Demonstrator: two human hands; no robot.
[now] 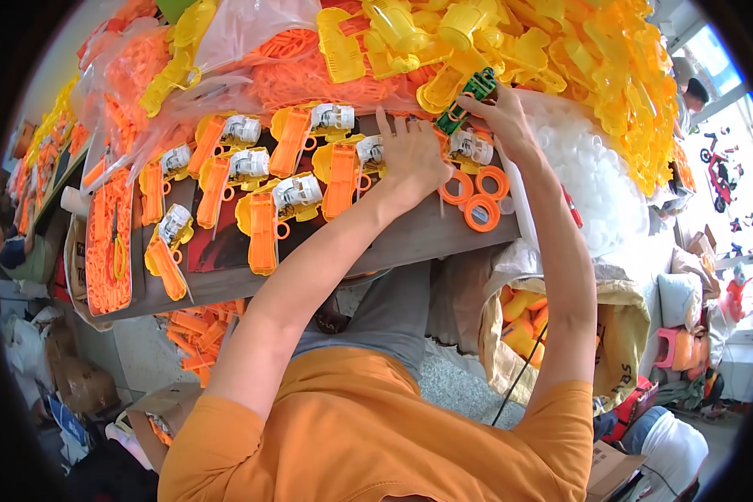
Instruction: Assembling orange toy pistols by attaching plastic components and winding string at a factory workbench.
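My right hand grips a green rod-shaped tool, tilted with its lower end toward a yellow and orange toy gun half with a white mechanism. My left hand rests palm down at that toy's left side, fingers stretched and apart, hiding part of it. Just left of this hand lies another toy gun half, orange over yellow. Several more, such as this toy gun half, are spread leftward along the table, each with a white mechanism set in it. Orange rings lie below the rightmost toy.
Behind are heaps of yellow shells and bagged orange parts. White parts fill the right side. Yellow-handled scissors lie on an orange-filled tray at left. Below the table's right end stands a sack with orange and yellow pieces.
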